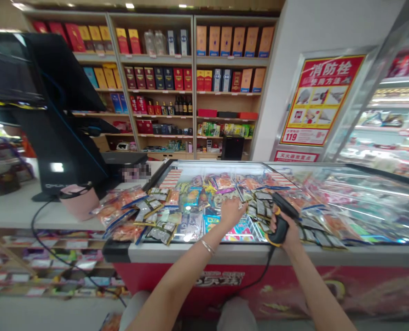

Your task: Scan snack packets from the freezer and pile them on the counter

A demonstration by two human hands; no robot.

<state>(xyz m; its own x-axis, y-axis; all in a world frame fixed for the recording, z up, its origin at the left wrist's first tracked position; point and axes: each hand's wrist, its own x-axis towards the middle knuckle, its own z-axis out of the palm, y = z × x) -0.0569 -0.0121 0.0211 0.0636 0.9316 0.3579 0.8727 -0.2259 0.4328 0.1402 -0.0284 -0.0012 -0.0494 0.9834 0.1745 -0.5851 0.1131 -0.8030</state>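
Glass-top freezer [363, 254] heaped with packets [190, 202]; left hand [232, 210] open, fingers spread over packets; right hand [289, 232] closed around barcode scanner [283, 203], just beside left hand.

My feed is bright under the ceiling lights [130, 5]; glare streaks the freezer glass [363, 202] at right, and edges bow.

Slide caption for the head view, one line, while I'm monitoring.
Left hand touches packets on a chest freezer while the right hand holds a corded barcode scanner.

Convenience store with checkout counter [18, 209], chest freezer [225, 253], boxed liquor shelves [158, 59]
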